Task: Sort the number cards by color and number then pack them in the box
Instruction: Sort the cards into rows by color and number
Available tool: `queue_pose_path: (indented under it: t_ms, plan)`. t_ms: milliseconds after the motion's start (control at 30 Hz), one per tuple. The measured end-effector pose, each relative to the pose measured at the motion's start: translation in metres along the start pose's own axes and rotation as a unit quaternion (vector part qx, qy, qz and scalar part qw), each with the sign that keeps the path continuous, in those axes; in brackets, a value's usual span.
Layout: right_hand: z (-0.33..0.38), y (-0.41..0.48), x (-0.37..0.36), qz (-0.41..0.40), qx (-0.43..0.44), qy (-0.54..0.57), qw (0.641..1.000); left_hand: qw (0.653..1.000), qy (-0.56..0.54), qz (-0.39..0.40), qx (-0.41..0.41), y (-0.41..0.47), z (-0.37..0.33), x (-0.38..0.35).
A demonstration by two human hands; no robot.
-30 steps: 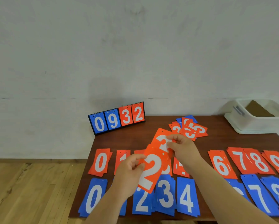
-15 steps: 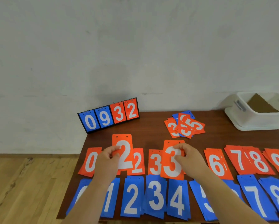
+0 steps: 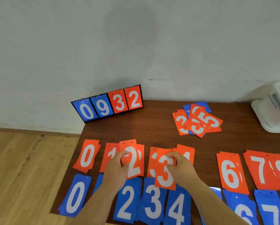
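Orange cards (image 3: pixel 230 172) fill the far row, blue the near, digits rising rightward, so the left hand (image 3: pixel 115 170) pinches an orange 2 (image 3: pixel 134 161) and the right hand (image 3: pixel 180 167) an orange 3 (image 3: pixel 165 179) over matching piles. An unsorted heap (image 3: pixel 199 121) and the white box (image 3: pixel 272 117) wait farther back, right.

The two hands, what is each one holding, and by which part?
Left hand pinches an orange 2 card by its left edge; right hand pinches an orange 3 card near its top right.
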State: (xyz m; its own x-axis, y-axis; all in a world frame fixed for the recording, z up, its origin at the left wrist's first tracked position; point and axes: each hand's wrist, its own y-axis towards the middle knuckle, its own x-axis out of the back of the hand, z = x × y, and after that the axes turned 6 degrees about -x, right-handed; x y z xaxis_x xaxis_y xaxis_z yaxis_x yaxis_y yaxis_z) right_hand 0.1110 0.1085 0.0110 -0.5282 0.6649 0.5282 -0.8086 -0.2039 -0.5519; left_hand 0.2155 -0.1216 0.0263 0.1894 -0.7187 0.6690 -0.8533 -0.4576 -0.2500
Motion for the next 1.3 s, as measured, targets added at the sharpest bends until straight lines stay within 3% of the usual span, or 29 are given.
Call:
queue_pose_path:
  t_ms: [300,433,533,633,800,967,1300]
  plan:
    - [0.023,0.054,-0.046,-0.021,-0.072,-0.042,0.996,0.988,0.081,0.13,-0.021,0.068,0.033,-0.02]
    - [0.025,0.066,-0.061,-0.008,-0.103,-0.141,0.985,0.966,0.196,0.147,-0.078,0.08,0.045,-0.03]
    - [0.02,0.064,-0.066,-0.061,-0.067,-0.264,0.96,0.943,0.277,0.13,-0.128,0.082,0.048,-0.033]
    - [0.022,0.062,-0.066,-0.092,-0.053,-0.309,0.945,0.938,0.296,0.131,-0.126,0.082,0.05,-0.032]
    - [0.027,0.061,-0.062,-0.07,-0.073,-0.277,0.956,0.934,0.295,0.158,-0.122,0.088,0.046,-0.028]
    - [0.025,0.048,-0.043,-0.1,-0.076,-0.235,0.964,0.945,0.273,0.15,-0.102,0.095,0.037,-0.02]
    - [-0.019,0.008,0.038,-0.192,-0.069,-0.164,0.965,0.946,0.292,0.061,-0.127,0.069,-0.015,-0.029]
